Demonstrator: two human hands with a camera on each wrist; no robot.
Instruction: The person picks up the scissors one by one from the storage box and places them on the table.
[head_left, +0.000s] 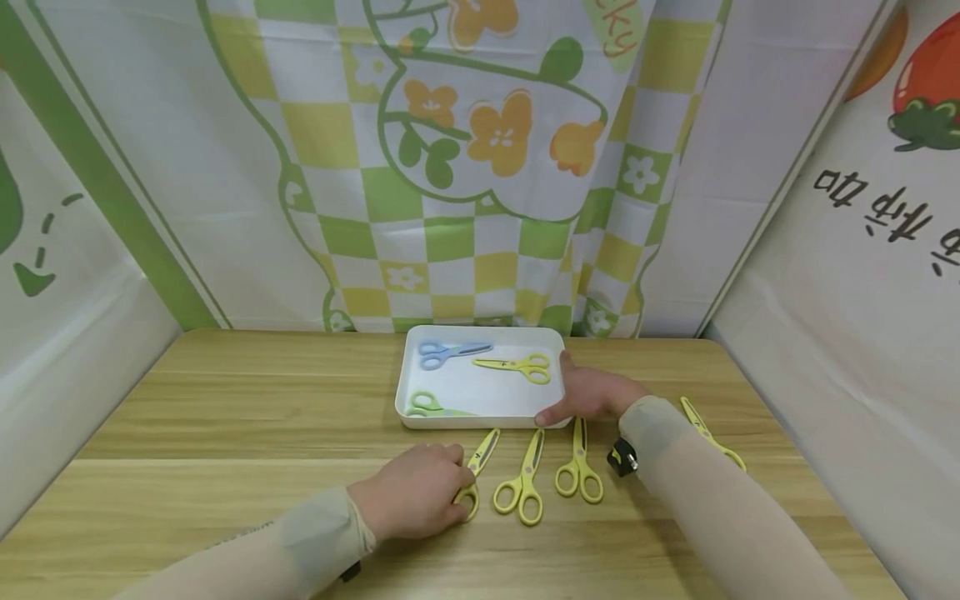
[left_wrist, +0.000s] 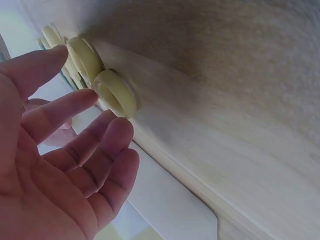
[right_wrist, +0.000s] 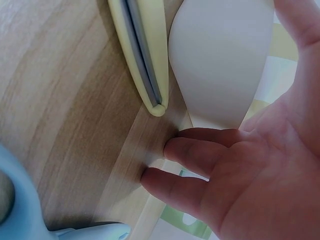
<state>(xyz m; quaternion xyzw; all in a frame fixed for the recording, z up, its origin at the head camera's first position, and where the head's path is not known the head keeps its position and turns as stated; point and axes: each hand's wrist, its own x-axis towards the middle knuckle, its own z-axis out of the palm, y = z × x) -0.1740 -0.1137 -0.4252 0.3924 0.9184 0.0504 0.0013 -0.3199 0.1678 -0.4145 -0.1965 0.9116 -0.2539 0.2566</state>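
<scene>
The left sleeve (head_left: pixel 292 537) and right sleeve (head_left: pixel 723 492) lie nearest the camera. The left hand (head_left: pixel 416 493) is at the handle of the leftmost scissors (head_left: pixel 482 455), yellow and flat on the table (head_left: pixel 225 442) just in front of the tray (head_left: pixel 465 422). Its fingers are loosely bent and parted, not closed round anything; I cannot tell whether the tips touch. The right hand (head_left: pixel 588 393) spans the tray's right end, thumb at the near corner, fingers extended rather than clenched. The scissors look light, stiff, smooth, probably plastic, hardly fragile; the handle loops seem the surest place to pinch.
</scene>
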